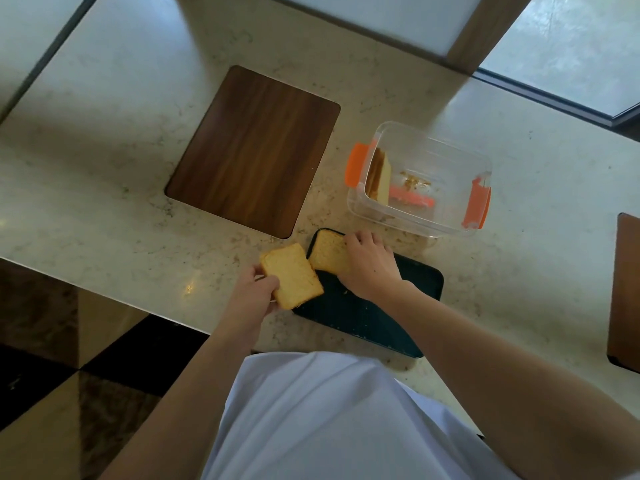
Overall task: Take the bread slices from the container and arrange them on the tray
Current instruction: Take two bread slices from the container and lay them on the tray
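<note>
The left hand (pixel 254 289) grips one bread slice (pixel 291 275) by its near left edge, thumb on top and fingers curled beneath, holding it tilted over the left end of the dark tray (pixel 377 320). That slice overhangs the tray's edge, partly above the tabletop (pixel 104 188). The right hand (pixel 369 263) lies palm down on a second bread slice (pixel 327 252), fingers spread flat and pressing it into the tray's far left corner; it is not clamped around it. The two slices sit just beside each other, their near edges touching or almost so, I cannot tell which. Both forearms reach in from below, bare, over a white garment (pixel 329 420).

The tray lies at an angle on the pale stone tabletop, its near part bare except for a few crumbs. Just beyond it, to the right, stands a clear plastic container (pixel 426 181) with orange clips (pixel 356 162) on its sides, lid off. More bread slices (pixel 379 180) stand upright against its left wall, and crumbs are scattered on its floor. To the left of the container, well apart from the tray, a dark wooden board (pixel 252 150) lies flat on the tabletop. Another brown board (pixel 625 292) shows at the right edge of the view.
</note>
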`<act>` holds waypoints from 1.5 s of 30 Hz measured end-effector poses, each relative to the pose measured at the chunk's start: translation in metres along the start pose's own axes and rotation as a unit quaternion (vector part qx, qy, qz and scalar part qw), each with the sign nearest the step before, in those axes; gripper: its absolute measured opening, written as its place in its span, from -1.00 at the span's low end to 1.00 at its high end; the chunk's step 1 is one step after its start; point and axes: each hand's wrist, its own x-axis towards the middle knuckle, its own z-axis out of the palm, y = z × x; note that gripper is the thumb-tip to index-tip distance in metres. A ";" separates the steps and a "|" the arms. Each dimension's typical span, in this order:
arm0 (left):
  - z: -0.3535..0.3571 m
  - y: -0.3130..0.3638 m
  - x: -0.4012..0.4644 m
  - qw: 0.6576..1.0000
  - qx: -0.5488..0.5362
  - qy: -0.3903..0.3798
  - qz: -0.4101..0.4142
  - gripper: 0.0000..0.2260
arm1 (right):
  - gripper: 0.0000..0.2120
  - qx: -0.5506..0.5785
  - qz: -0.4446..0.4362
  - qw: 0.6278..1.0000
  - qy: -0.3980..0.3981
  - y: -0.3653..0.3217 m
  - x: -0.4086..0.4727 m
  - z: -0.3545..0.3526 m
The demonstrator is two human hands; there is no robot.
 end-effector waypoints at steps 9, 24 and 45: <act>0.010 0.004 -0.005 0.999 0.001 -0.030 0.013 -0.66 | -0.56 0.315 0.082 0.945 0.039 0.009 -0.047 0.003; 0.072 0.005 -0.036 0.973 -0.077 -0.214 0.048 -0.42 | -0.70 0.844 0.199 0.495 -0.053 0.030 -0.112 0.026; 0.042 0.010 -0.040 0.959 0.184 -0.128 0.175 -0.71 | -0.63 0.543 0.146 0.826 0.025 0.028 -0.112 0.015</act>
